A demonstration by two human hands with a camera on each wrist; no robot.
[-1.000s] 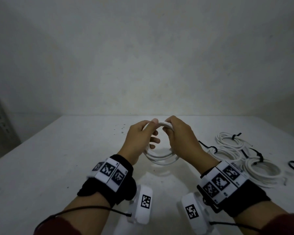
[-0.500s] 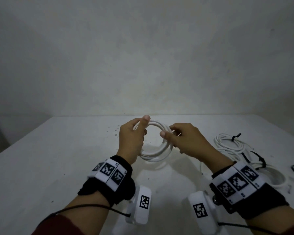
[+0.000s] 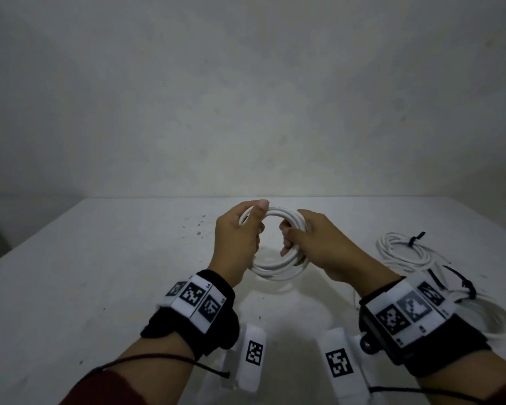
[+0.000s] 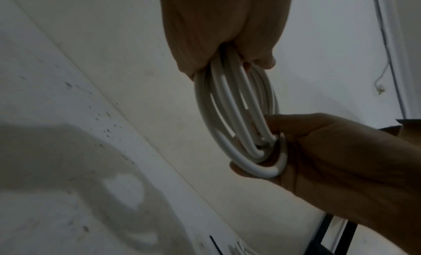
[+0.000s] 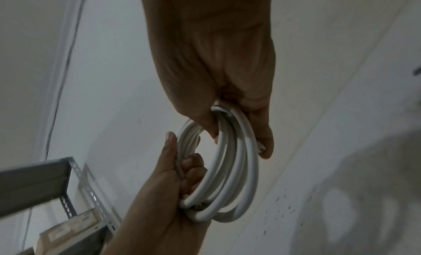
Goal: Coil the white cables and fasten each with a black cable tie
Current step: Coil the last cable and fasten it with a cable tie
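I hold a coil of white cable (image 3: 278,270) upright above the white table (image 3: 100,287), in the middle of the head view. My left hand (image 3: 256,220) grips its left side, thumb over the top strands. My right hand (image 3: 292,238) grips the right side, fingers curled through the ring. In the left wrist view the coil (image 4: 234,115) hangs from my left hand (image 4: 227,48) and my right hand (image 4: 271,143) clasps its lower end. In the right wrist view my right hand (image 5: 239,125) holds the coil (image 5: 232,178) from above, my left hand (image 5: 182,165) from below. No tie shows on this coil.
On the table to the right lie tied white coils (image 3: 403,252), (image 3: 497,317) with black cable ties (image 3: 415,238) on them. Dark specks mark the table behind my hands. A plain wall stands close behind the table. A grey metal shelf (image 5: 45,178) stands off to the left.
My right hand has moved from the top of the coil to its right side and closed its fingers through the ring. The coil has come up a little with both hands.
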